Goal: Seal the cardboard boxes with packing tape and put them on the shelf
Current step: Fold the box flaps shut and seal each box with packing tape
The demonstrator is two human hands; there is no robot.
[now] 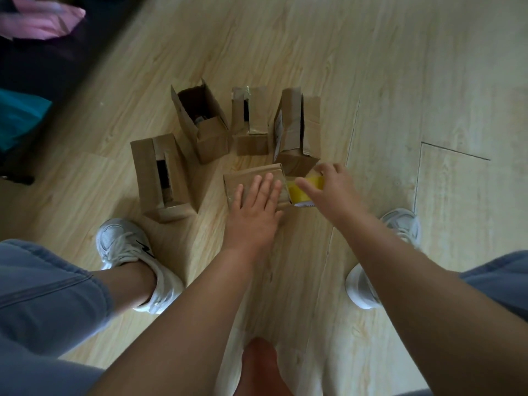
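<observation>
Several small cardboard boxes stand on the wooden floor [371,67]. The nearest box [245,174] lies flat under my left hand [254,208], whose straight fingers press down on its top. My right hand [333,185] grips a yellow roll of packing tape [303,192] at that box's right edge. Behind it stand an open box [204,124] with its flaps up, a middle box [251,121], and a right box [295,130]. Another box [161,175] with a gap between its flaps stands to the left.
My two white sneakers [128,247] [400,224] are planted on either side of the boxes. Dark furniture [43,67] with pink cloth [37,21] and something teal [20,115] runs along the upper left. No shelf is in view.
</observation>
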